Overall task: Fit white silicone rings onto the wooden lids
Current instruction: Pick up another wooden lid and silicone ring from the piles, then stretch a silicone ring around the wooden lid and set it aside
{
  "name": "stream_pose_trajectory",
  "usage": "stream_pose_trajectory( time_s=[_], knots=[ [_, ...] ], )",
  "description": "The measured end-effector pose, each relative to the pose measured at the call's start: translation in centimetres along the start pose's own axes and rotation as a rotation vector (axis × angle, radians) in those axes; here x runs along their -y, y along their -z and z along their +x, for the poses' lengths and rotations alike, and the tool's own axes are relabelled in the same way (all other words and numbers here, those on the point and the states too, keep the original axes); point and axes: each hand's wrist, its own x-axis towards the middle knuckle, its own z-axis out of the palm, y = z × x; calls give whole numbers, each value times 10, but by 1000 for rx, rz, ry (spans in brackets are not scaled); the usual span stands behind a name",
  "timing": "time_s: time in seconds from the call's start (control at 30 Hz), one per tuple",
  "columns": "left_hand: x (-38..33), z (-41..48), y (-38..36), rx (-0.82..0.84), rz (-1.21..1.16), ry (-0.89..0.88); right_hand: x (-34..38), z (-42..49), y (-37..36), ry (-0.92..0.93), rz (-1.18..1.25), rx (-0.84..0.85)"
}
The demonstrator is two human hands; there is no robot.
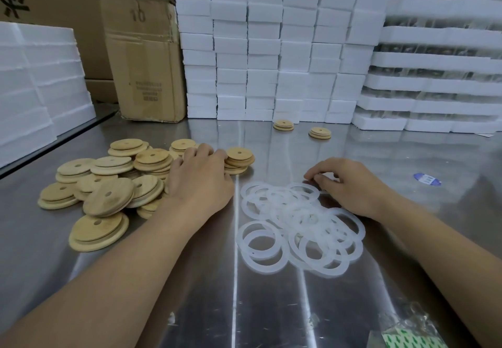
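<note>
The left hand (199,182) reaches out palm down, just left of the ring pile (298,228). Its forearm slants across the steel table (271,307). Its fingers bend over the right edge of the wooden lids (108,193), which are heaped left of the ring pile. Whether they have closed on 1 lid I cannot tell.

The right hand (350,184) sits at the far right corner of the ring pile, knuckles up and fingers curled. Its thumb and forefinger pinch the rim of 1 ring (304,184) at the pile's far edge.

A narrow strip of bare steel separates the lids from the ring pile. Beyond the ring pile the table runs open to 2 lone lids (283,125), near the foot of stacked white foam blocks (271,49). A blue label (427,178) lies well right of the ring pile. A crumpled clear bag (407,331) lies nearer the person, to the pile's right.
</note>
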Motion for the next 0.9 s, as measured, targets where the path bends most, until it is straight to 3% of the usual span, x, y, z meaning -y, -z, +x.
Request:
stream_pose_trajectory(
  time_s=[0.23,0.43,0.67,0.9],
  knots=[
    [1,4,2,-12,4,50,8,1,-5,5,25,43],
    [-1,3,5,-197,-141,4,12,0,-7,-24,146,30],
    [-29,-4,8,-226,-824,-62,25,-4,-1,39,225,-215],
    [-45,-13,15,-26,-1338,189,43,-8,14,116,299,-503]
  ],
)
